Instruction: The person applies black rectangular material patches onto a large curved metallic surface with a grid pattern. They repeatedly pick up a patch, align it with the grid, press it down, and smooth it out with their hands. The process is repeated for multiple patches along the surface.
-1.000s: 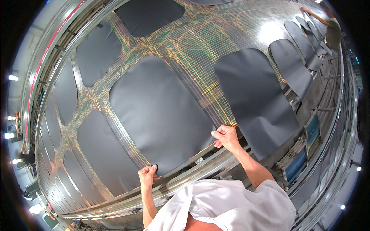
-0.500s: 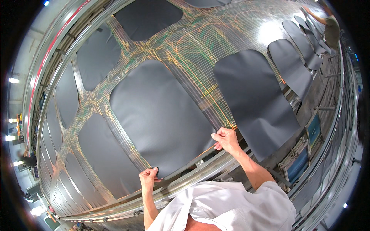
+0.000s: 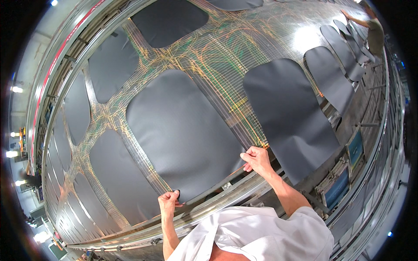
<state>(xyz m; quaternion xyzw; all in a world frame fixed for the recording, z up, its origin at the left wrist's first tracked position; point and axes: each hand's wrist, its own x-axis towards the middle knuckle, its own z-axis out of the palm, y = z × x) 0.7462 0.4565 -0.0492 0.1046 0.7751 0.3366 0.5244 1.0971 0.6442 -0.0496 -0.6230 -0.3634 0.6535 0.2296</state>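
Observation:
A large dark grey sheet [image 3: 183, 126] with rounded upper corners lies on a metal board [image 3: 237, 43] covered in orange, yellow and green lines. My left hand [image 3: 170, 200] pinches its lower left corner near the front edge, where a small dark patch shows at the thumb. My right hand [image 3: 257, 158] is closed on its lower right corner. Another dark sheet [image 3: 287, 108] lies to the right, reaching over the board's front edge, and a further one [image 3: 117, 174] lies to the left.
More dark sheets [image 3: 170, 21] are spread across the board. A metal rail [image 3: 209, 204] runs along the front edge. Framed blue screens [image 3: 335, 187] sit low at the right. A co-worker [image 3: 374, 32] reaches over the board at the far right; a dark shape [image 3: 32, 178] is at the far left.
The whole view has shifted slightly downward in the picture. Both my hands keep their grip on the sheet's corners and appear to have hardly moved against it.

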